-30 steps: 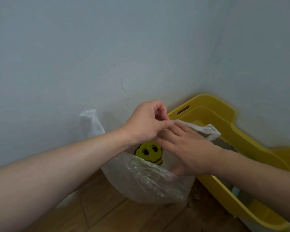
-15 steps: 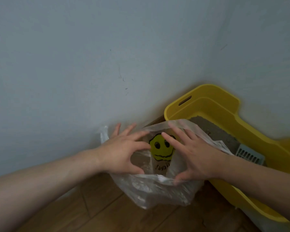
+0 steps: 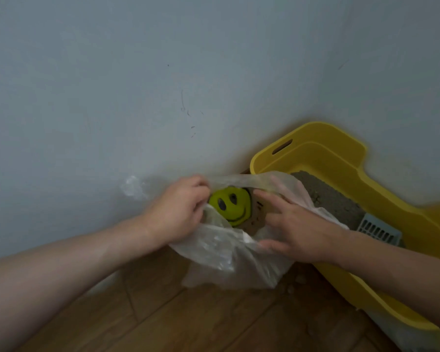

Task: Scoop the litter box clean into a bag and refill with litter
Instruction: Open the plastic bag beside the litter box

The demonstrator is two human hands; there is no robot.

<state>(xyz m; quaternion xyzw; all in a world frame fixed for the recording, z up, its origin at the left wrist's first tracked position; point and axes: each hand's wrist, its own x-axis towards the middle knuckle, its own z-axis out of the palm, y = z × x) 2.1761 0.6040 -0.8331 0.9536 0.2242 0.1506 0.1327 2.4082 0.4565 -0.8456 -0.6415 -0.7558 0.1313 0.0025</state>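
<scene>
My left hand (image 3: 178, 212) curled, gripping bag (image 3: 226, 260) rim; my right hand (image 3: 297, 232) flat, fingers spread, inside bag mouth.

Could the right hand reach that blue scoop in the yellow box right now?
Probably yes. The scoop lies uncovered in the box, just beyond the right hand, with nothing solid between them. The hand is busy spreading the bag, though, so it would have to leave that first.
</scene>
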